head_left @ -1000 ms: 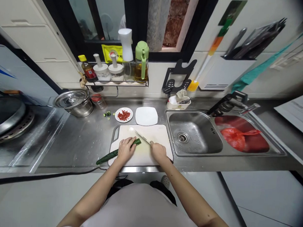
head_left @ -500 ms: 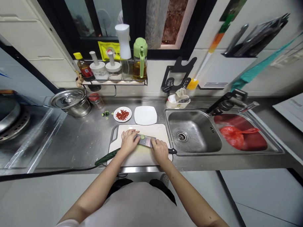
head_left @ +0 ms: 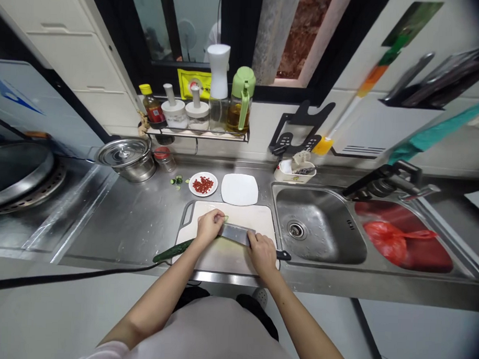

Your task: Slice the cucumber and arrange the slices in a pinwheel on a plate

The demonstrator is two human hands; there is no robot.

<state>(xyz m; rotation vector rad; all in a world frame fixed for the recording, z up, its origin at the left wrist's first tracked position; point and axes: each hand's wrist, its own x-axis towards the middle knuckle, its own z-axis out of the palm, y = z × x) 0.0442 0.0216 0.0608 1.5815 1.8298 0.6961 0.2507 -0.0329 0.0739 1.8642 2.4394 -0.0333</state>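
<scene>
My right hand (head_left: 262, 252) is wrapped round the kitchen knife (head_left: 235, 234) where its broad blade meets the black handle, whose end sticks out to the right. The blade is over the white cutting board (head_left: 244, 212) and points left. Just past the blade's tip, my left hand (head_left: 210, 224) is closed in a pinch on a thin cucumber slice (head_left: 225, 219). A dark green cucumber (head_left: 173, 251) lies across the board's left edge, its right end hidden behind my left forearm.
Behind the board are a plate of chopped red pieces (head_left: 202, 185), a white plate (head_left: 239, 189) and cucumber scraps (head_left: 178, 181). The sink (head_left: 320, 224) is on the right, with a red plastic bag (head_left: 386, 242) in its far basin. A lidded pot (head_left: 136, 165) stands back left.
My left hand has gone from fingers spread at the blade to a pinch on the cucumber slice, which has come off the blade. The view has shifted; my right hand still grips the knife.
</scene>
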